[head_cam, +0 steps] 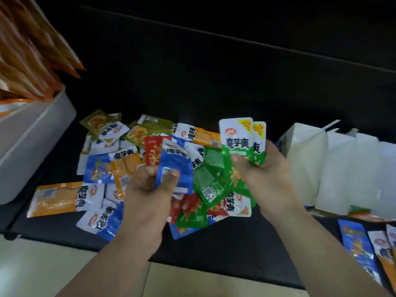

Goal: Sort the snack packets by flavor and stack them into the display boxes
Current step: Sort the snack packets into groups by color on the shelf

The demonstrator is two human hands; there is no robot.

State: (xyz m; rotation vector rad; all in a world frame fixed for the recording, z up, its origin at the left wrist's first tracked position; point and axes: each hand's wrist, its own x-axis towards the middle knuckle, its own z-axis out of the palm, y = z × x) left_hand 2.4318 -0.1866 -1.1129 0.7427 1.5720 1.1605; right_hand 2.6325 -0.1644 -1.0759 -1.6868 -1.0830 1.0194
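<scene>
Broadly, the black tabletop (214, 82) bore white display boxes (334, 168) at its right edge and a mixed pile of snack packets (120, 159) by its near edge. The right hand (267, 179) clutched several green packets (237, 142), the left hand (150, 189) pinched one blue packet (177, 168); slick foil might slip loose and remix.

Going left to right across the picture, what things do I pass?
White bin → orange packet → left hand gripping a blue packet → right hand holding green packets → white boxes.
</scene>
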